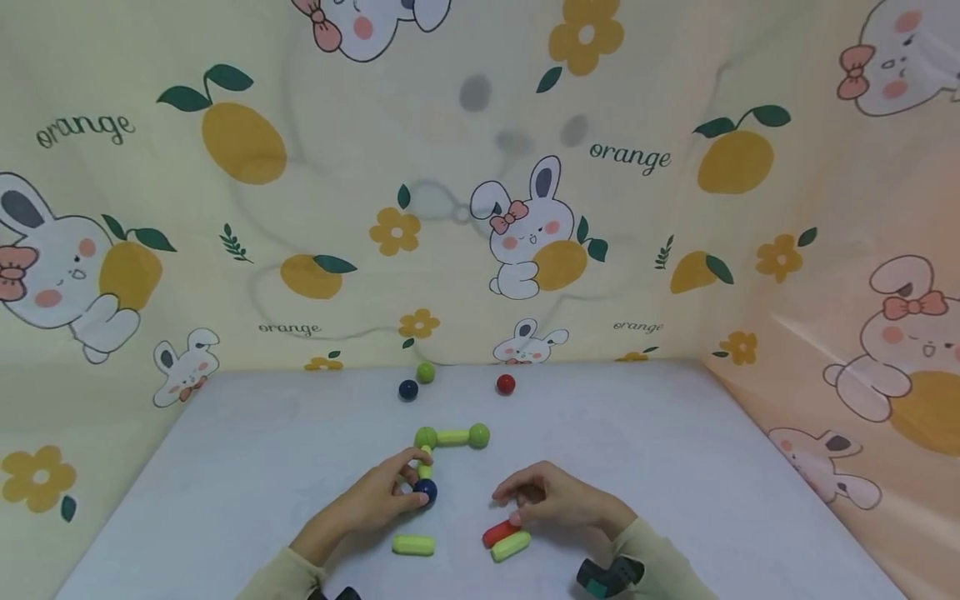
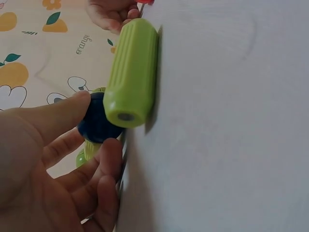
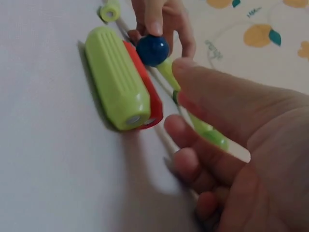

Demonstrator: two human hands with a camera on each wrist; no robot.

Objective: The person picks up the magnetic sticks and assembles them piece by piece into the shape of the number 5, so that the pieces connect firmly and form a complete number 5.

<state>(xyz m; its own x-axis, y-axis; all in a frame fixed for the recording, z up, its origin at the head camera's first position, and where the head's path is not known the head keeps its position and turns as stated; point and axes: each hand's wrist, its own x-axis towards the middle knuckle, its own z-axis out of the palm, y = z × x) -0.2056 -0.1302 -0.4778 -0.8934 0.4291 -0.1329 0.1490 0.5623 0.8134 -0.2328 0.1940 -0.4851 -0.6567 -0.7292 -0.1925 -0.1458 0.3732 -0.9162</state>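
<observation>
In the head view my left hand (image 1: 378, 493) pinches a dark blue ball (image 1: 427, 490), its fingers also round a light green rod (image 1: 425, 463). That rod runs up to a green ball (image 1: 426, 437), from which another green rod (image 1: 452, 437) leads right to a second green ball (image 1: 479, 435). My right hand (image 1: 562, 498) hovers beside a red rod (image 1: 499, 534) and a light green rod (image 1: 511, 547) lying side by side. In the right wrist view its thumb and fingers stand apart, holding nothing, near the red rod (image 3: 149, 87). The left wrist view shows thumb and fingers on the blue ball (image 2: 99, 121).
A loose green rod (image 1: 413, 545) lies in front of my left hand. Farther back on the white table (image 1: 637, 433) are a dark blue ball (image 1: 408, 390), a green ball (image 1: 425, 372) and a red ball (image 1: 506, 384). A patterned cloth (image 1: 450, 133) rises behind.
</observation>
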